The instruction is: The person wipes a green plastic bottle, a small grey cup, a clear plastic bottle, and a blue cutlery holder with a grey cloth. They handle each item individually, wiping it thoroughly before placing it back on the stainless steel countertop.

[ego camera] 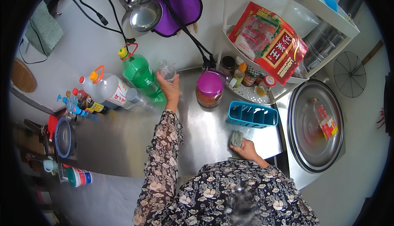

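Observation:
My left hand [170,87] grips a clear plastic bottle [168,71] near the wall, just right of a large green soda bottle [140,73]. In my right hand [246,149] is a bunched grey-green cloth [236,139], low over the steel countertop [200,130]. Beyond the cloth stands a teal slotted plastic holder [252,115] with several compartments. Between my hands and farther back is a jar with a purple lid [210,84] and reddish-brown contents.
Several bottles, one a large clear one with an orange handle [112,90], line the left wall side. A white corner rack [264,68] holds packets and condiment jars. At right, a plastic bottle [326,119] lies on a large round metal lid [304,146].

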A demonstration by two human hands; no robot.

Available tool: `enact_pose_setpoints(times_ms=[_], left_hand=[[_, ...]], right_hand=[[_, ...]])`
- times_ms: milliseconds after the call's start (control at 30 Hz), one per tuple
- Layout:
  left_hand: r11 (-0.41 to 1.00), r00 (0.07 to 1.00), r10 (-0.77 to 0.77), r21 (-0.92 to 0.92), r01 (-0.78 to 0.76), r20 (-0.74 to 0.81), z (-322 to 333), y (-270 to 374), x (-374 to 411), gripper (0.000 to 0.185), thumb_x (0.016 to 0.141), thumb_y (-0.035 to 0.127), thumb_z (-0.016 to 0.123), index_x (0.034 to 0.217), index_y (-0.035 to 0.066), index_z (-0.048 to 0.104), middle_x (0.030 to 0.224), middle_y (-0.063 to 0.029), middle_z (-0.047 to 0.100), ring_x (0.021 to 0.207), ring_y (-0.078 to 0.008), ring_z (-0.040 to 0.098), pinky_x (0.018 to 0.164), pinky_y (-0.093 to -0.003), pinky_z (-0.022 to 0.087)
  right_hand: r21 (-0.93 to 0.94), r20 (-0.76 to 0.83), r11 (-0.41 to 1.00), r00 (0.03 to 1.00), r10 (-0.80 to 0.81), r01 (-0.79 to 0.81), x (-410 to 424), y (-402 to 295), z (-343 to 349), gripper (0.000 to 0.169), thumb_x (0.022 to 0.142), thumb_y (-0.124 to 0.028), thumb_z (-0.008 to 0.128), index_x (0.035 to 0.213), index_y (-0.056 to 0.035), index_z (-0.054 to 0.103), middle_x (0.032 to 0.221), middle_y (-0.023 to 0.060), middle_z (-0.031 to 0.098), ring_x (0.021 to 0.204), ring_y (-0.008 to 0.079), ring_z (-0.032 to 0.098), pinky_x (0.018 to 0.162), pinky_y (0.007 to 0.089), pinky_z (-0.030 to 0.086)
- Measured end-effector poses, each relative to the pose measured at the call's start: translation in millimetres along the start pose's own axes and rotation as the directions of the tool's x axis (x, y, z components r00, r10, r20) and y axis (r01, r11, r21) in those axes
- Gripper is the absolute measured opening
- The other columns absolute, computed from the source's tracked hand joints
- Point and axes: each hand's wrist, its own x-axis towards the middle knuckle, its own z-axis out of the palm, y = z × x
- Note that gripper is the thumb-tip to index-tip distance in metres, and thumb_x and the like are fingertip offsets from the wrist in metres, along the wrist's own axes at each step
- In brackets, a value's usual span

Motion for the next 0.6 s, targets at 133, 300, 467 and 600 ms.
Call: enact_pose_setpoints(times_ms=[133,300,467,600], left_hand=[[0.998,0.998,0.056,0.006,-0.056,0.003,4.5,-12.5,17.1,0.099,0.074,0.016,0.081,0.148,-0.001,0.017,0.140,-0.0304,0.036,0.129,-0.0446,0.039,0.109,-0.0471,0.033],[0.995,1.000,-0.016,-0.102,0.016,0.003,12.0,-1.5,7.4,0.105,0.075,0.013,0.081,0.150,0.000,0.010,0.145,-0.0299,0.030,0.134,-0.0422,0.034,0.112,-0.0460,0.029],[0.988,0.996,-0.092,-0.124,0.088,-0.022,4.1,-13.7,-5.9,0.106,0.075,0.010,0.081,0.151,0.000,0.008,0.147,-0.0272,0.027,0.134,-0.0388,0.033,0.111,-0.0440,0.029],[0.956,0.961,-0.274,-0.121,0.268,-0.036,0.4,-13.6,-33.6,0.098,0.078,0.008,0.077,0.150,-0.001,0.012,0.147,-0.0250,0.027,0.135,-0.0354,0.034,0.111,-0.0435,0.029]], right_hand=[[-0.035,-0.003,0.999,1.000,-0.019,0.019,2.0,2.0,0.8,0.048,0.078,-0.046,0.075,0.091,-0.0011,0.064,0.077,0.0214,0.066,0.076,0.0410,0.065,0.068,0.0456,0.052],[-0.078,-0.010,0.997,1.000,-0.012,0.011,3.7,11.5,6.1,0.048,0.078,-0.047,0.074,0.082,-0.0002,0.062,0.075,0.0221,0.065,0.073,0.0418,0.065,0.066,0.0471,0.051],[-0.059,-0.013,0.997,0.999,-0.044,0.044,5.2,4.1,1.7,0.048,0.078,-0.047,0.074,0.081,-0.0006,0.061,0.074,0.0217,0.064,0.071,0.0419,0.064,0.065,0.0467,0.051],[-0.015,0.004,0.999,0.999,-0.045,0.045,5.9,-2.6,-5.9,0.046,0.078,-0.045,0.075,0.083,-0.0016,0.062,0.074,0.0206,0.065,0.071,0.0411,0.064,0.064,0.0461,0.051]])
